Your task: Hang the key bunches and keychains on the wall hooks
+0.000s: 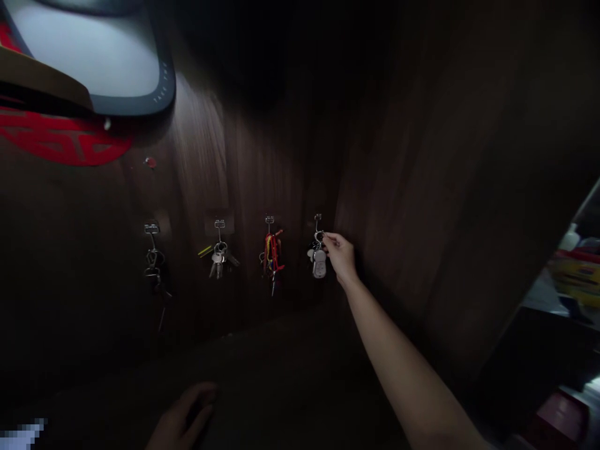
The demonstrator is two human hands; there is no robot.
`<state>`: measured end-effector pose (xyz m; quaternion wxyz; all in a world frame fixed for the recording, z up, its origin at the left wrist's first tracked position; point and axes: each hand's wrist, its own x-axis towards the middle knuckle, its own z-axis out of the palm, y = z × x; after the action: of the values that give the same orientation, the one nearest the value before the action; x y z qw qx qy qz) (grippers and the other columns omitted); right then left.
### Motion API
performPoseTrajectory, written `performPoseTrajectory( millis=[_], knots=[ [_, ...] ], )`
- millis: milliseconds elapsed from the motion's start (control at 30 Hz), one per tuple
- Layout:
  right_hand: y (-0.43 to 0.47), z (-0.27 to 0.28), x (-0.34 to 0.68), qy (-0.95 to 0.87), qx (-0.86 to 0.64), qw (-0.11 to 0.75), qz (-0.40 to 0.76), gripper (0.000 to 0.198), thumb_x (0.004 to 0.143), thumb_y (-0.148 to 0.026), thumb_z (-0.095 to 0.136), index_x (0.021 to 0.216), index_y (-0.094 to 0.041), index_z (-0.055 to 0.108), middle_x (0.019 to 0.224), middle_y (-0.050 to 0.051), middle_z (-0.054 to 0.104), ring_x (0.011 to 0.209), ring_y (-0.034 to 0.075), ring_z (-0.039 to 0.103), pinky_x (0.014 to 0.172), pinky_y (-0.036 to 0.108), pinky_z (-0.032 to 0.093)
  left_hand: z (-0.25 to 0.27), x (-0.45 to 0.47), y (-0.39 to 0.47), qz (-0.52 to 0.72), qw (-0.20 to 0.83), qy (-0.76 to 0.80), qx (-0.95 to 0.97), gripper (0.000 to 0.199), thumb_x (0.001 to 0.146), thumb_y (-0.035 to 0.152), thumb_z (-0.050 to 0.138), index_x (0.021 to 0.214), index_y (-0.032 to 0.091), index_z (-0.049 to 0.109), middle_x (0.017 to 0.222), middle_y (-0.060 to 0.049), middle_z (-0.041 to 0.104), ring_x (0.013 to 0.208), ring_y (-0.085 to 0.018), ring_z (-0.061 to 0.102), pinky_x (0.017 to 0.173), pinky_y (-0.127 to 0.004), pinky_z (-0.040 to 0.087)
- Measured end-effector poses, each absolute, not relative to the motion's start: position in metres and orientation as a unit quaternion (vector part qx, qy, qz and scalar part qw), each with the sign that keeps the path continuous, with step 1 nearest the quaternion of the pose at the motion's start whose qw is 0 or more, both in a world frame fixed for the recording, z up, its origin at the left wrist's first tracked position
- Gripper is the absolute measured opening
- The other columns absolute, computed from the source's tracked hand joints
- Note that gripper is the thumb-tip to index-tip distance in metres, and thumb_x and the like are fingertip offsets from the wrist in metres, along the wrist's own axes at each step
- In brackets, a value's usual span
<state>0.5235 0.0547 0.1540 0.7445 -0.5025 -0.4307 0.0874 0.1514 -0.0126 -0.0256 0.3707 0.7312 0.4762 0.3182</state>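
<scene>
My right hand (341,255) reaches to the rightmost wall hook (317,219) and pinches the ring of a bunch of keys (319,264) with a pale fob, which hangs at the hook. Whether the ring is still on the hook I cannot make out for sure. Low in the view, my left hand (185,415) is held in shadow, its fingers loosely bent and thumb apart, with nothing in it. To the left of the right hand, a key bunch with red and yellow cords (272,253) hangs from its own hook.
Further left hang a bunch of silver keys (219,259) and a dark key bunch with metal clips (154,265). A pale, dark-rimmed object (126,69) and a red cut-out decoration (70,140) are at upper left. A dark wood side panel (398,206) stands right of my hand.
</scene>
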Motion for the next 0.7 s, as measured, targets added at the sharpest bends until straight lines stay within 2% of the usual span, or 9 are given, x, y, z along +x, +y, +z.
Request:
performPoseTrajectory(
  millis=[167,300,500,700],
  knots=[
    [0.035,0.131,0.515,-0.41,-0.51,0.751,0.09,0.042,0.068,-0.039,0.057,0.101,-0.013,0.063,0.091,0.009,0.067,0.079,0.019,0.06,0.06,0.027,0.045,-0.027,0.151,-0.011,0.321,0.357,0.472,0.739,0.024,0.077,0.037,0.051,0.097,0.028,0.064,0.101,0.0,0.071,0.098,-0.023,0.064,0.089,-0.034,0.048],
    [0.019,0.106,0.509,-0.39,-0.51,0.759,0.109,0.044,0.067,-0.037,0.057,0.105,-0.015,0.061,0.103,0.012,0.065,0.09,0.021,0.06,0.066,0.03,0.048,-0.027,0.151,-0.012,0.322,0.347,0.47,0.745,0.024,0.076,0.036,0.052,0.095,0.028,0.064,0.097,0.0,0.072,0.095,-0.022,0.065,0.087,-0.033,0.049],
    [-0.004,0.067,0.496,-0.4,-0.527,0.737,0.137,0.036,0.069,-0.036,0.056,0.1,-0.017,0.063,0.107,0.011,0.064,0.092,0.022,0.059,0.067,0.031,0.048,-0.027,0.149,-0.014,0.325,0.326,0.46,0.759,0.025,0.078,0.036,0.049,0.097,0.027,0.063,0.1,0.0,0.072,0.097,-0.022,0.065,0.088,-0.033,0.049],
    [-0.022,0.023,0.472,-0.429,-0.557,0.685,0.189,0.027,0.072,-0.036,0.055,0.09,-0.018,0.065,0.097,0.009,0.067,0.086,0.022,0.06,0.067,0.031,0.048,-0.027,0.149,-0.017,0.334,0.318,0.46,0.759,0.025,0.076,0.034,0.049,0.096,0.027,0.063,0.096,0.001,0.073,0.093,-0.021,0.066,0.086,-0.032,0.051]
  ],
)
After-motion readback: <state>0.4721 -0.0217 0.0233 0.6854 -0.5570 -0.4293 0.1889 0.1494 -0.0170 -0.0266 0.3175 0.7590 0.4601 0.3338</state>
